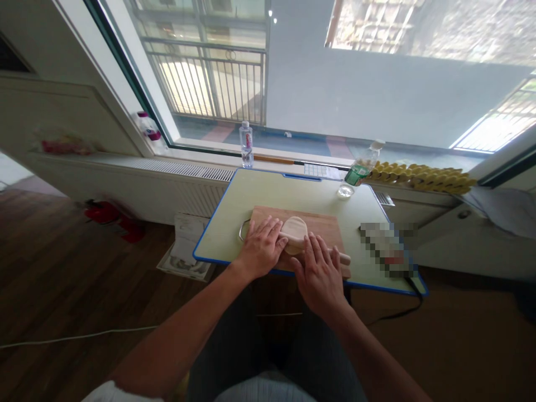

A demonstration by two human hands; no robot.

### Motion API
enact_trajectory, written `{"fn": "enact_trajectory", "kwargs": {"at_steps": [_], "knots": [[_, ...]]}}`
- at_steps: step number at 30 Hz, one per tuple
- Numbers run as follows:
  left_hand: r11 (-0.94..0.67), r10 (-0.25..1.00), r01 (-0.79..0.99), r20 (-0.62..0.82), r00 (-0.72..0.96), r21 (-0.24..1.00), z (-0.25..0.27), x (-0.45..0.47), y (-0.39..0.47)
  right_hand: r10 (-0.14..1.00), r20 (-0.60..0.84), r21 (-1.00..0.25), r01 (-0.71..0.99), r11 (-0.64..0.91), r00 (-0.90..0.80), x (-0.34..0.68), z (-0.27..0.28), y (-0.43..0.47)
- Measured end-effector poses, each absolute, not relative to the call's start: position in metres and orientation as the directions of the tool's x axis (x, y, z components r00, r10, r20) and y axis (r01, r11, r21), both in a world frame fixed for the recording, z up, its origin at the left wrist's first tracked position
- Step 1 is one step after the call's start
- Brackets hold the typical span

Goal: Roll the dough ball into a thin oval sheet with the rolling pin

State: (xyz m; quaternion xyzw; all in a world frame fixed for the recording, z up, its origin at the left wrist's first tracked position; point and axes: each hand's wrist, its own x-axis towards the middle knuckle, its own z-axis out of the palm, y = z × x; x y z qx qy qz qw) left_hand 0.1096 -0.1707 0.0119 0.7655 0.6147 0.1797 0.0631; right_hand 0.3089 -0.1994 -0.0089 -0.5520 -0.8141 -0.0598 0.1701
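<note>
A round, flat piece of dough point(294, 226) lies on a wooden cutting board point(324, 224). Across the dough runs a wooden rolling pin point(344, 259), its right end sticking out past my fingers. My left hand point(263, 245) rests flat over the left part of the pin, fingers stretched forward, hiding that end. On the right part lies my right hand point(321, 273), palm down with its fingers extended and slightly apart. Neither hand wraps round the pin. A metal handle point(242, 230) shows at the board's left edge.
The board sits on a small blue-edged table point(268, 187). A green-labelled bottle point(359, 172) stands at its back right, near a blurred-out object point(387, 250) with a dark strap. Another bottle point(247, 145) and yellow egg trays point(422, 177) are on the windowsill. A red extinguisher point(113, 218) is at left.
</note>
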Motion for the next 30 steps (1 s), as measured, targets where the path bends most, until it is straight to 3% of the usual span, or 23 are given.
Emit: {"fn": "enact_trajectory", "kwargs": {"at_steps": [13,24,30], "knots": [[-0.199,0.978,0.943,0.119,0.173,0.267,0.022,0.125,-0.112,0.955,0.160,-0.093,0.959,0.267,-0.250,0.307,0.013,-0.145],[-0.232,0.962,0.913,0.217,0.164,0.336,0.013,0.115,-0.170,0.886,0.331,-0.119,0.917,0.382,-0.326,0.310,-0.006,-0.201],[-0.235,0.958,0.902,0.241,0.153,0.363,0.012,0.113,-0.195,0.864,0.348,-0.120,0.897,0.425,-0.363,0.313,-0.008,-0.221]]}}
